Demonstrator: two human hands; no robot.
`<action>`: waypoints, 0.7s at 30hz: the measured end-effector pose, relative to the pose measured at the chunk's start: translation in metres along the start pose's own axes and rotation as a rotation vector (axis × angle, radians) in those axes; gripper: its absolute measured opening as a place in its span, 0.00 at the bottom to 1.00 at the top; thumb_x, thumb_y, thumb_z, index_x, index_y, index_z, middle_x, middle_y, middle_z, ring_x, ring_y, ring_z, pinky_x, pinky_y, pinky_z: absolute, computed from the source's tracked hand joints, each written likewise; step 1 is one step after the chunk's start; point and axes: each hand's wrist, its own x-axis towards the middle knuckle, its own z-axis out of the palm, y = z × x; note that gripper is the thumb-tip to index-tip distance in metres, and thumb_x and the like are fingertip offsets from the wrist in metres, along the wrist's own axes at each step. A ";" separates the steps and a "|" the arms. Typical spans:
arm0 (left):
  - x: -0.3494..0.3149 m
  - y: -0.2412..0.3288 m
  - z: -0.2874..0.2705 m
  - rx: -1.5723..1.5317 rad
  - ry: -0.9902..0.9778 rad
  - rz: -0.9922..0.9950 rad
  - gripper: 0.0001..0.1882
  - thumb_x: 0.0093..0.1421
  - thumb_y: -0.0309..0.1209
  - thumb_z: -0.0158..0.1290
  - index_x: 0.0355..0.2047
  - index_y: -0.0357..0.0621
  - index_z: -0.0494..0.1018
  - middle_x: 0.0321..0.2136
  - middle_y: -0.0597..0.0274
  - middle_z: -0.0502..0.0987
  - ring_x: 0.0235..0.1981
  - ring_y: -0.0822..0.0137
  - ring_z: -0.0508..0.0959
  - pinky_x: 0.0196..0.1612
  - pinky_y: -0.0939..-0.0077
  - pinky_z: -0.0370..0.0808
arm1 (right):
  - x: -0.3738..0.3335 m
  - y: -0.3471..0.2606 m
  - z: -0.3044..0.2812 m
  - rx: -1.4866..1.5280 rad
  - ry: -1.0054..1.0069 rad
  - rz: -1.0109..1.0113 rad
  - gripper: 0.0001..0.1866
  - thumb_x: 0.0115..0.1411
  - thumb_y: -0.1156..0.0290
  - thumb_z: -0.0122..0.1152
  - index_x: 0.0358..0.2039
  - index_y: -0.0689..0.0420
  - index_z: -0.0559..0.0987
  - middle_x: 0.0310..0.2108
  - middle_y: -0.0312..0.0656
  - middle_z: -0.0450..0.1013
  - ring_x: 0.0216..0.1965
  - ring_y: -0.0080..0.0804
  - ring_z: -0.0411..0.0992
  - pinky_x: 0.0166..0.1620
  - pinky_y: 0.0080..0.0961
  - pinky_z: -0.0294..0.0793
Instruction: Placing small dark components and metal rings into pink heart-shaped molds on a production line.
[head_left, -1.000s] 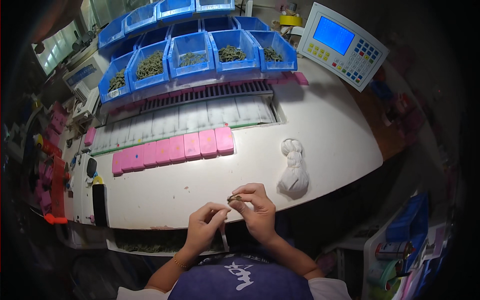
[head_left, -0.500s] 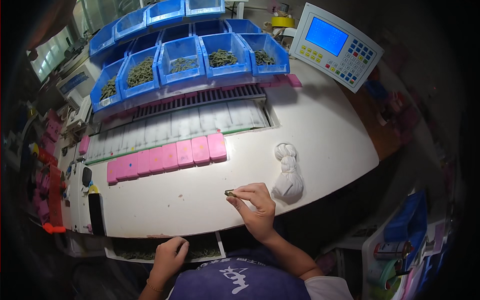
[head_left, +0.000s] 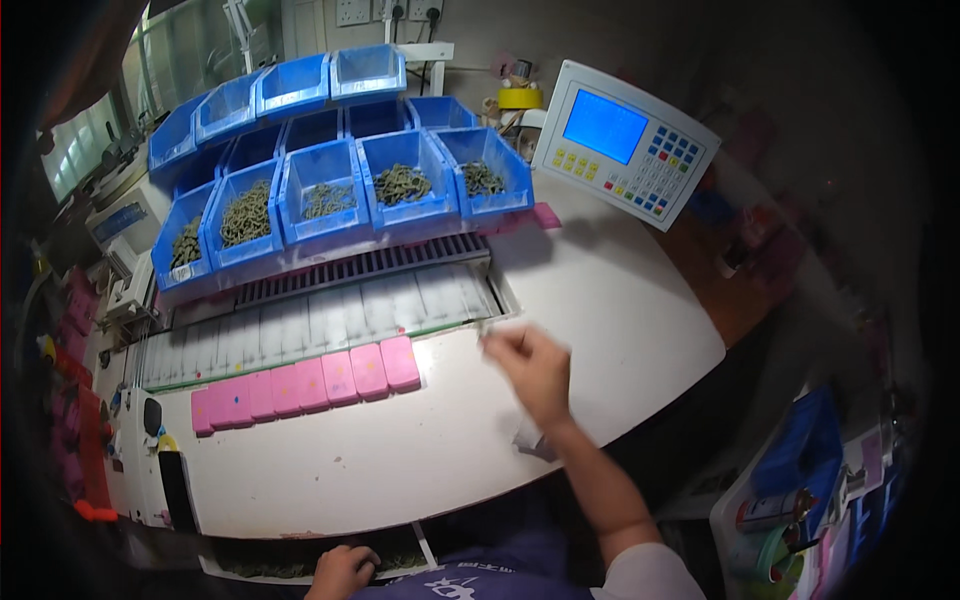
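Observation:
My right hand (head_left: 528, 362) is blurred, stretched out over the white table (head_left: 620, 320), its fingers pinched on a small dark part (head_left: 486, 337) near the right end of the white slotted tray (head_left: 320, 322). My left hand (head_left: 342, 570) is down at the table's front edge, fingers curled over a low tray of small dark parts (head_left: 270, 568); whether it holds one cannot be made out. A row of pink blocks (head_left: 310, 384) lies in front of the slotted tray, left of my right hand.
Blue bins (head_left: 345, 195) with dark-green parts stand in rows at the back. A white control panel with a blue screen (head_left: 622, 142) sits back right. A white cloth (head_left: 528, 436) lies under my right forearm. A black device (head_left: 178, 490) lies at the left front.
My right hand has reached forward from the near table to the slotted tray with the small part. My left hand dropped from the part to the tray below the table edge.

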 end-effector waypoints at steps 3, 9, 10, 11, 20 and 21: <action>0.005 0.002 0.004 -0.025 0.065 0.068 0.05 0.54 0.27 0.55 0.31 0.47 0.78 0.26 0.49 0.76 0.34 0.46 0.77 0.40 0.55 0.74 | 0.098 -0.004 -0.014 0.053 0.157 -0.129 0.08 0.56 0.71 0.70 0.32 0.62 0.82 0.24 0.38 0.79 0.26 0.18 0.74 0.32 0.20 0.74; 0.000 -0.021 0.016 -0.021 0.199 0.063 0.06 0.52 0.28 0.58 0.32 0.50 0.80 0.25 0.52 0.77 0.31 0.50 0.78 0.38 0.58 0.75 | 0.148 -0.023 0.007 0.241 0.126 -0.272 0.09 0.57 0.71 0.70 0.37 0.61 0.82 0.31 0.38 0.81 0.33 0.20 0.78 0.40 0.18 0.77; 0.000 -0.023 0.017 -0.024 0.206 0.069 0.06 0.52 0.28 0.58 0.32 0.50 0.80 0.25 0.52 0.77 0.31 0.50 0.78 0.38 0.58 0.75 | 0.139 -0.024 0.009 0.326 0.103 -0.338 0.08 0.57 0.73 0.70 0.36 0.61 0.82 0.31 0.37 0.81 0.33 0.20 0.77 0.40 0.19 0.77; -0.002 -0.027 0.017 -0.012 0.212 0.074 0.06 0.52 0.28 0.59 0.32 0.51 0.80 0.25 0.53 0.78 0.31 0.51 0.79 0.37 0.60 0.76 | 0.128 -0.031 0.012 0.381 0.078 -0.355 0.07 0.57 0.74 0.70 0.36 0.60 0.82 0.32 0.37 0.81 0.34 0.20 0.77 0.40 0.19 0.77; 0.009 -0.019 0.004 0.017 0.261 0.138 0.06 0.52 0.33 0.63 0.31 0.49 0.82 0.27 0.55 0.81 0.30 0.53 0.80 0.36 0.64 0.76 | 0.105 -0.048 0.008 0.437 -0.047 -0.309 0.07 0.59 0.82 0.65 0.38 0.62 0.79 0.38 0.42 0.80 0.42 0.25 0.78 0.49 0.21 0.78; 0.010 -0.022 0.006 0.017 0.285 0.142 0.06 0.52 0.33 0.62 0.31 0.49 0.82 0.28 0.55 0.81 0.30 0.53 0.80 0.36 0.64 0.77 | 0.105 -0.048 0.008 0.511 -0.066 -0.287 0.07 0.59 0.82 0.64 0.38 0.62 0.78 0.38 0.42 0.80 0.42 0.26 0.78 0.49 0.21 0.78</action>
